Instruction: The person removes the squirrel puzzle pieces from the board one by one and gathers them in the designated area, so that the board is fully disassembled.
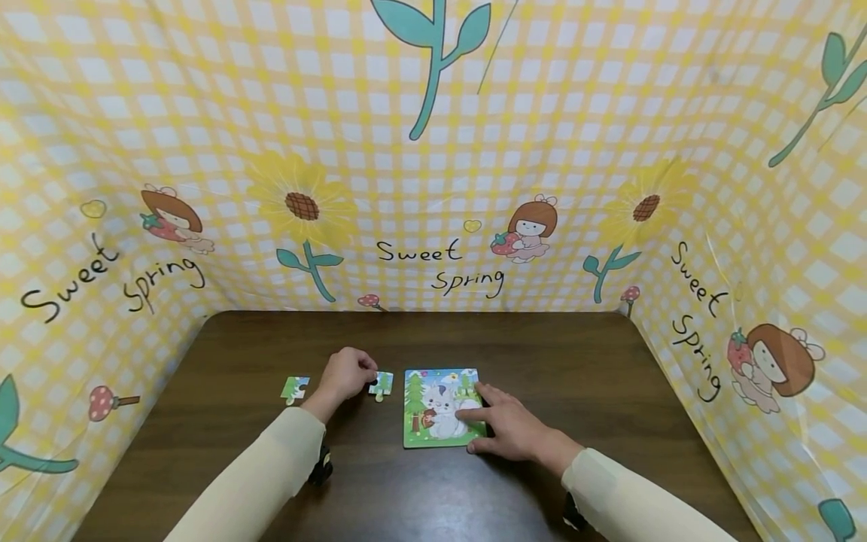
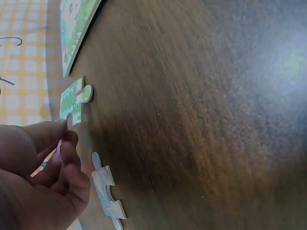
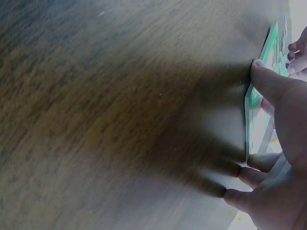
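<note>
In the head view, my left hand (image 1: 347, 373) is left of the picture puzzle (image 1: 416, 433). The left wrist view shows its thumb and fingers pinching a jigsaw piece (image 2: 44, 163), mostly hidden by the fingers. Just beyond the fingertips lies a green tree jigsaw piece (image 1: 381, 383) with a round tab. Below that hand, in the left wrist view, is a pale blue and white piece (image 2: 101, 186) seen at a slant. My right hand (image 1: 512, 426) rests with spread fingers over the puzzle's right edge, the index finger on its printed white animal and the thumb at the lower right corner.
Another green and blue jigsaw piece (image 1: 294, 388) lies left of the left hand. Under everything is a dark brown wooden table (image 1: 555, 339). A yellow checked cloth (image 1: 433, 173) with printed flowers hangs around its back and sides.
</note>
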Tool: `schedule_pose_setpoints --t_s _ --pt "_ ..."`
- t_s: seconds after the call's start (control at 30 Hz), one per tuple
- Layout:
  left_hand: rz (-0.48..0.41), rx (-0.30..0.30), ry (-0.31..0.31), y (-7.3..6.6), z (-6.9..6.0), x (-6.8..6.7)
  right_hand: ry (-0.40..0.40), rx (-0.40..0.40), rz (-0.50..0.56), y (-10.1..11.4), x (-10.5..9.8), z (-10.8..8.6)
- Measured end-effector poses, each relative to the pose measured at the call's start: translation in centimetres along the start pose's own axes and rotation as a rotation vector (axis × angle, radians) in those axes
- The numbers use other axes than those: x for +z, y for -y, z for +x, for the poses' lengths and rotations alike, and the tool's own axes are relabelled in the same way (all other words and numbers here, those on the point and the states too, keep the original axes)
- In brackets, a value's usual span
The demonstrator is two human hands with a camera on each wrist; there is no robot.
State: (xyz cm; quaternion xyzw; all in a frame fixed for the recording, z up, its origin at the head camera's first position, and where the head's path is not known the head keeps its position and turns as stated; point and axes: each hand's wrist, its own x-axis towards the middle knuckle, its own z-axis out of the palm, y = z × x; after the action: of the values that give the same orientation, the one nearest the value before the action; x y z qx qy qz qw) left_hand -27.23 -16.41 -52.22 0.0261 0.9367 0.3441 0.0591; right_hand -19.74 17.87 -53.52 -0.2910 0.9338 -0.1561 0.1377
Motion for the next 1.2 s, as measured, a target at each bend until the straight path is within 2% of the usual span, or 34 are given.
schedule_pose_setpoints --t_s 0.3,0.8,0.9,1.0,1.1,1.2 --pt "0.095 -0.034 0.023 0.2 0.3 0.1 0.0 -0.002 -0.01 -0.2 0.1 0.1" --pt "0.115 -0.01 -0.004 0.4 0.3 0.6 0.001 0.004 -0.01 -0.2 0.2 0.2" --pt "0.102 0.022 -0.014 -0.1 0.0 0.7 0.004 0.001 -0.014 -0.1 0.3 0.1" --pt "0.082 0.095 -0.01 -1.0 -0.5 0.8 0.001 -0.001 -0.018 0.0 0.3 0.0" --pt "0.051 0.165 0.041 -2.3 -1.3 1.0 -0.009 -0.013 -0.03 0.3 0.1 -0.2" --pt "0.036 0.198 0.12 -3.3 -2.0 1.5 -0.021 -0.043 -0.062 0.9 -0.1 -0.1"
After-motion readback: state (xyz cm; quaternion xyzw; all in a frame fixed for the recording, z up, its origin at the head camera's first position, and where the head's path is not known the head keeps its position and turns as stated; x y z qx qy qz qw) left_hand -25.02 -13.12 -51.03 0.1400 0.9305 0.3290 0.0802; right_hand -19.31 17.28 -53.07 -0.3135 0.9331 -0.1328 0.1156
